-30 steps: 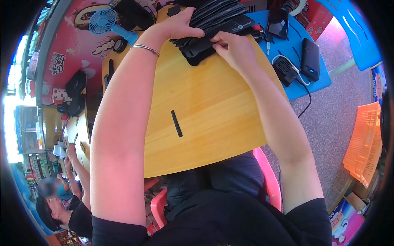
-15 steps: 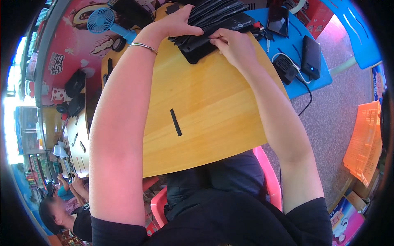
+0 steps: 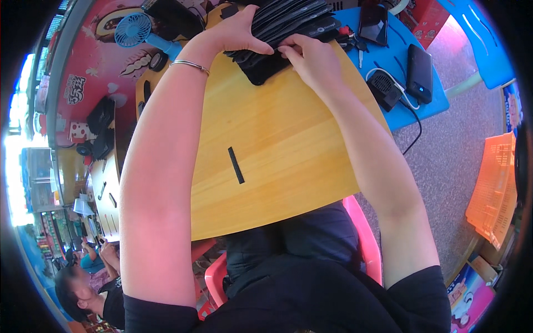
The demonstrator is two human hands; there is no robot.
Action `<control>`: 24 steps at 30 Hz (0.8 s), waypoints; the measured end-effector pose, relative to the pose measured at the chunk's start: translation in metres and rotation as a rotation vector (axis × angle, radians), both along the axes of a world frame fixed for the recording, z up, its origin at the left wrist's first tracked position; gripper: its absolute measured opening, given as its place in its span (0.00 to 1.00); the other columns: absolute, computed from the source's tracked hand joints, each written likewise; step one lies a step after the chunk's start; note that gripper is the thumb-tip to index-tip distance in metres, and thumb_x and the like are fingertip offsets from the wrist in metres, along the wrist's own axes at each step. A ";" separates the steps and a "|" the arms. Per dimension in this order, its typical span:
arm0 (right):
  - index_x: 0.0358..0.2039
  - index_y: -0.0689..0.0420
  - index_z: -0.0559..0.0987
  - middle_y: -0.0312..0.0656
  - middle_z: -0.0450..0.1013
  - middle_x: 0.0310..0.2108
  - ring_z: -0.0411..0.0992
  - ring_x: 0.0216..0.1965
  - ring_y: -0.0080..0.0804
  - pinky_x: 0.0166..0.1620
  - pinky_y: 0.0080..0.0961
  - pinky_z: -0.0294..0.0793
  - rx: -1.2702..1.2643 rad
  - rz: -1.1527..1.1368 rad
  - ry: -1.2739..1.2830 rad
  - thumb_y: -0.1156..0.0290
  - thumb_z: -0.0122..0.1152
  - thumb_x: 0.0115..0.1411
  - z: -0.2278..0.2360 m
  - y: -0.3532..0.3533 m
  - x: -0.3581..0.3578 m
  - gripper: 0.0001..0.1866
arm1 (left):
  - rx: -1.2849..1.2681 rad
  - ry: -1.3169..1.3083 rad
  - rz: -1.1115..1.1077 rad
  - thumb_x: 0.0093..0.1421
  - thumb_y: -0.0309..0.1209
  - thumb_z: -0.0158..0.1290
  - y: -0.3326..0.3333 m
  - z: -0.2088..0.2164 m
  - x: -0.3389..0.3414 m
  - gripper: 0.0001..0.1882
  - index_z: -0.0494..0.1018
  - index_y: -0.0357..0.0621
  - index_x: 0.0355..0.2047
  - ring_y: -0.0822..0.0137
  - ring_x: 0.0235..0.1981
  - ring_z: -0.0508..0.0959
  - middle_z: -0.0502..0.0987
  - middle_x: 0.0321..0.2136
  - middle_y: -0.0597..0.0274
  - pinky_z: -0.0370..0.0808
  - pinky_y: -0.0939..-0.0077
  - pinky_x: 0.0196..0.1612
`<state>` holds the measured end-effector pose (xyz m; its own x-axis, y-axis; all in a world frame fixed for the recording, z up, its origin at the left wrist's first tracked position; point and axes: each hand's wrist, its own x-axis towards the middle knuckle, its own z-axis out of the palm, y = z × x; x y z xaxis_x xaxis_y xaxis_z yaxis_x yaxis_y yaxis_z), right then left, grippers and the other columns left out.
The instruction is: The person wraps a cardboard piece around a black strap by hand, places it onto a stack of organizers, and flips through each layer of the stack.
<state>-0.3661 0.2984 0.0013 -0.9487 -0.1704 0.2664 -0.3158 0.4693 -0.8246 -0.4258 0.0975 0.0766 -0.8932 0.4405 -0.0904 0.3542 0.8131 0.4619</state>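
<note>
A stack of flat black fabric-like pieces (image 3: 288, 22) lies fanned at the far edge of the wooden table, a small pale mark on one of them. My left hand (image 3: 236, 34), with a silver bangle at the wrist, clasps the stack's left side, thumb along the near edge and fingers spread around it. Pinched at the near edge of one black piece is my right hand (image 3: 311, 58), its thumb and forefinger close to the left thumb. Beneath them a black padded corner (image 3: 262, 71) rests on the table. A thin black strip (image 3: 236, 165) lies alone nearer to me.
On a blue stool (image 3: 400, 61) to the right are a phone (image 3: 373, 25), keys (image 3: 360, 57), a black power bank (image 3: 419, 74) and a corded black device (image 3: 384, 89). A blue handheld fan (image 3: 133, 30) stands at far left. An orange crate (image 3: 493, 188) sits right; another person (image 3: 83, 294) is at lower left.
My right hand has shifted slightly up and left along the stack's edge, and the stack's layers have shifted a little. My left hand keeps its hold.
</note>
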 end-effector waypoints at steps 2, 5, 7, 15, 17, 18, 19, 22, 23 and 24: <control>0.40 0.50 0.83 0.36 0.81 0.30 0.78 0.30 0.29 0.34 0.26 0.74 0.057 -0.033 0.010 0.62 0.61 0.60 0.004 0.000 0.003 0.10 | -0.035 0.054 -0.004 0.42 0.37 0.71 0.000 0.000 0.001 0.53 0.54 0.34 0.63 0.61 0.53 0.73 0.71 0.53 0.48 0.70 0.72 0.58; 0.40 0.50 0.82 0.36 0.81 0.31 0.78 0.32 0.30 0.36 0.27 0.74 0.044 -0.039 -0.005 0.61 0.63 0.60 0.004 -0.001 0.004 0.11 | -0.006 0.000 0.004 0.42 0.37 0.71 -0.001 0.000 0.001 0.53 0.53 0.34 0.63 0.60 0.54 0.72 0.71 0.53 0.47 0.69 0.73 0.59; 0.41 0.50 0.82 0.36 0.80 0.31 0.78 0.32 0.29 0.36 0.27 0.74 -0.002 -0.033 0.003 0.62 0.63 0.59 -0.002 -0.004 0.001 0.11 | -0.038 0.031 -0.017 0.42 0.36 0.71 -0.006 -0.001 0.000 0.53 0.52 0.34 0.64 0.60 0.56 0.71 0.71 0.53 0.48 0.67 0.73 0.60; 0.44 0.52 0.74 0.37 0.81 0.33 0.79 0.36 0.36 0.39 0.34 0.74 -0.214 -0.064 -0.026 0.63 0.66 0.56 -0.014 -0.002 -0.012 0.17 | 0.041 -0.065 -0.012 0.44 0.36 0.70 -0.007 0.002 -0.002 0.52 0.52 0.35 0.64 0.61 0.56 0.70 0.70 0.54 0.49 0.65 0.72 0.61; 0.42 0.58 0.71 0.43 0.80 0.33 0.80 0.35 0.34 0.36 0.29 0.77 -0.301 -0.079 -0.039 0.69 0.67 0.56 -0.013 0.000 -0.014 0.17 | 0.038 -0.082 -0.023 0.44 0.36 0.70 -0.005 0.003 -0.002 0.52 0.52 0.35 0.64 0.61 0.56 0.70 0.70 0.54 0.50 0.65 0.72 0.62; 0.42 0.58 0.71 0.43 0.80 0.33 0.80 0.35 0.34 0.36 0.29 0.77 -0.298 -0.082 -0.039 0.69 0.67 0.56 -0.012 0.002 -0.013 0.17 | 0.026 -0.066 -0.010 0.44 0.36 0.70 -0.003 0.002 -0.001 0.52 0.52 0.36 0.64 0.61 0.56 0.70 0.70 0.54 0.50 0.65 0.72 0.62; 0.43 0.62 0.72 0.45 0.80 0.33 0.80 0.35 0.33 0.36 0.25 0.78 -0.484 -0.037 -0.181 0.71 0.65 0.57 -0.011 0.005 -0.011 0.16 | 0.014 -0.050 0.003 0.44 0.36 0.70 -0.001 0.002 -0.001 0.52 0.51 0.36 0.64 0.61 0.57 0.70 0.70 0.54 0.51 0.65 0.72 0.62; 0.44 0.69 0.72 0.48 0.78 0.34 0.80 0.36 0.32 0.35 0.20 0.80 -0.768 0.105 -0.469 0.74 0.62 0.59 0.004 0.006 -0.003 0.16 | -0.007 -0.053 0.001 0.44 0.36 0.70 -0.004 0.007 0.000 0.53 0.52 0.36 0.64 0.61 0.57 0.70 0.70 0.54 0.51 0.65 0.72 0.62; 0.45 0.73 0.71 0.49 0.77 0.36 0.80 0.36 0.32 0.36 0.18 0.81 -0.858 0.191 -0.620 0.75 0.61 0.60 0.006 0.007 0.000 0.17 | -0.005 -0.053 -0.001 0.44 0.36 0.70 -0.002 0.008 0.001 0.53 0.52 0.36 0.64 0.61 0.57 0.70 0.70 0.54 0.51 0.65 0.72 0.62; 0.45 0.73 0.71 0.49 0.77 0.36 0.80 0.36 0.32 0.36 0.18 0.81 -0.858 0.189 -0.620 0.75 0.61 0.60 0.009 0.006 0.002 0.17 | -0.054 -0.036 0.019 0.43 0.36 0.70 0.001 0.008 0.003 0.53 0.52 0.36 0.64 0.61 0.57 0.70 0.70 0.54 0.51 0.65 0.72 0.62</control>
